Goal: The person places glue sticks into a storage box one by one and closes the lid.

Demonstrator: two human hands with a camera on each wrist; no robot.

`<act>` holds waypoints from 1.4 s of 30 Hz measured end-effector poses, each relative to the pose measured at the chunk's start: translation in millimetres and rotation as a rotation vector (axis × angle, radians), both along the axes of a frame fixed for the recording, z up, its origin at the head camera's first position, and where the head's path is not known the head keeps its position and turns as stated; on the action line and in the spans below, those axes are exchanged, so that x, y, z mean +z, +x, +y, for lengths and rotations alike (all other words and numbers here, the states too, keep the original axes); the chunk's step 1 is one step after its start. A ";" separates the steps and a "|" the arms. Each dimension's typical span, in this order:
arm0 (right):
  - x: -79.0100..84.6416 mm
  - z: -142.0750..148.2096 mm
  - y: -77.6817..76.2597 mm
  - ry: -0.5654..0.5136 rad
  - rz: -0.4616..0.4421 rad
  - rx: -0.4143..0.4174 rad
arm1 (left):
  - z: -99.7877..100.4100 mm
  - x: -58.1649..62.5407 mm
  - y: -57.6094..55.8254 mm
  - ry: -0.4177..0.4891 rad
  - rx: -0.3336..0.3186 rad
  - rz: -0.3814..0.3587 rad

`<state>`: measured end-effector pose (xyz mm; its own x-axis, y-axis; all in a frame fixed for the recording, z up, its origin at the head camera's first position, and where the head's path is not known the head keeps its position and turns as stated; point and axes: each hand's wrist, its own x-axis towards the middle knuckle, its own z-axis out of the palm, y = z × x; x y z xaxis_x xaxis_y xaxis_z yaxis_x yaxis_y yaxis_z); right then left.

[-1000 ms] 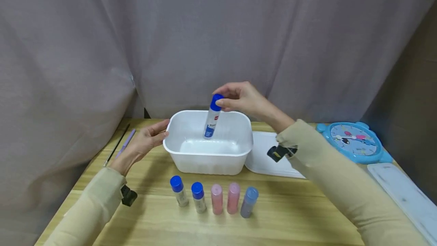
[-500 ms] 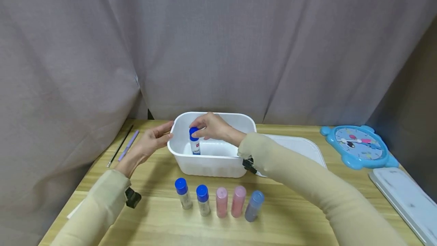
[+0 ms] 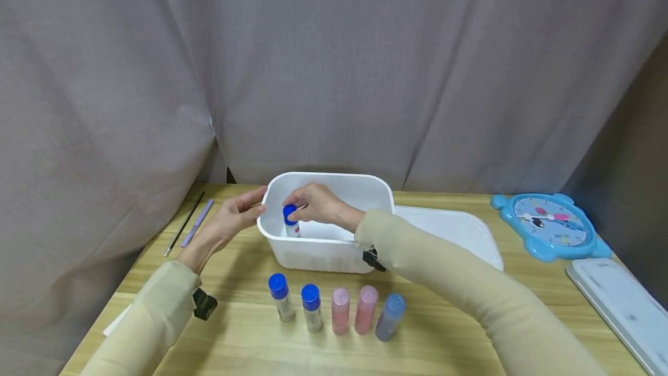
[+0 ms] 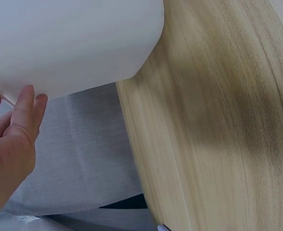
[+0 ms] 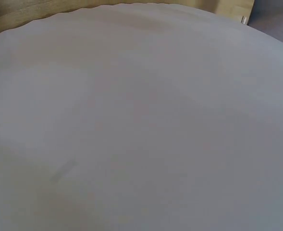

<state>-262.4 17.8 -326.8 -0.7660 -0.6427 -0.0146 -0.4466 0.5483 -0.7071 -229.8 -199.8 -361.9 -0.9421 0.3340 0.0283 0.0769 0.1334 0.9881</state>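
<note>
A white plastic bin (image 3: 318, 257) stands upright at mid-table. My right hand (image 3: 320, 205) reaches inside and pinches the blue cap of a glue stick (image 3: 292, 228), which is upright near the bin's left end. The front wall hides its base. My left hand (image 3: 229, 222) touches the bin's left end, fingers extended; in the left wrist view those fingers (image 4: 23, 108) lie against the outer wall. In front stand two clear sticks with blue caps (image 3: 282, 300), two pink ones (image 3: 340, 312) and a bluish one (image 3: 390, 318). The bin's pale wall (image 5: 141, 120) fills the right wrist view.
A white lid (image 3: 454, 231) lies right of the bin, partly behind the right sleeve. Farther right are a blue toy clock (image 3: 553, 225) and a white flat case (image 3: 621, 300). A purple pen (image 3: 197, 223) and a thin dark brush (image 3: 184, 225) lie left. A grey curtain (image 3: 334, 62) hangs behind.
My right hand has lowered the glue stick into the bin and moved it left, toward the left end. My left hand has stayed at the bin's side.
</note>
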 end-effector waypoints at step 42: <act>-18.3 189.9 113.2 -0.287 -0.028 0.285 | 0.9 3.1 4.0 -0.050 -0.001 0.001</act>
